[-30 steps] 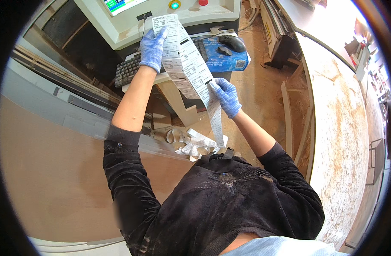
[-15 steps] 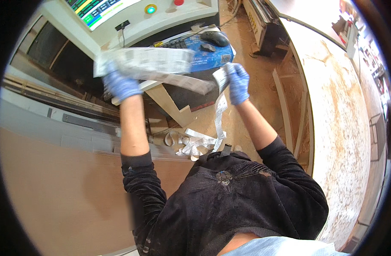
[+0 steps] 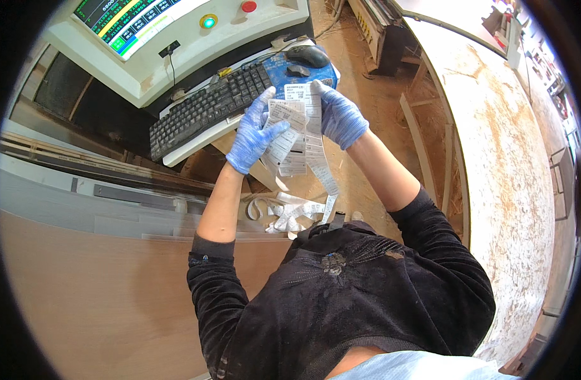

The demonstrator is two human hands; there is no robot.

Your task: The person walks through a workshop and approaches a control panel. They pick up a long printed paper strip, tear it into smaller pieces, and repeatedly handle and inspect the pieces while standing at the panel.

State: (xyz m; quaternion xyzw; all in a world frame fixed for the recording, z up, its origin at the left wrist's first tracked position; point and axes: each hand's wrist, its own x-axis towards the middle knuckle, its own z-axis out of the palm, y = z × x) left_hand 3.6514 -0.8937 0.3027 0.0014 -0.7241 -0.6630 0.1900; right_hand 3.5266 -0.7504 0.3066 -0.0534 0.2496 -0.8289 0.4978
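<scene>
Both my hands wear blue-and-white gloves and sit close together over the near edge of a keyboard shelf. My left hand [image 3: 247, 140] pinches a folded bunch of printed paper labels [image 3: 289, 115], thumb on top. Beside it, my right hand [image 3: 344, 119] grips the upper end of a long printed label strip [image 3: 314, 142] between thumb and fingers. That strip hangs down toward my waist, near a loose heap of curled label strips [image 3: 291, 216].
A black keyboard [image 3: 208, 111] and a mouse [image 3: 307, 57] on a blue pad [image 3: 327, 75] lie beyond my hands. Behind them stands a control console with a screen [image 3: 122, 25], a green button [image 3: 208, 22] and a red button [image 3: 248, 6]. Large boards [image 3: 100, 285] flank me.
My left hand has come right and inward with the labels, which are now bunched instead of stretched out flat. My right hand has moved slightly left and down. The keyboard is now uncovered.
</scene>
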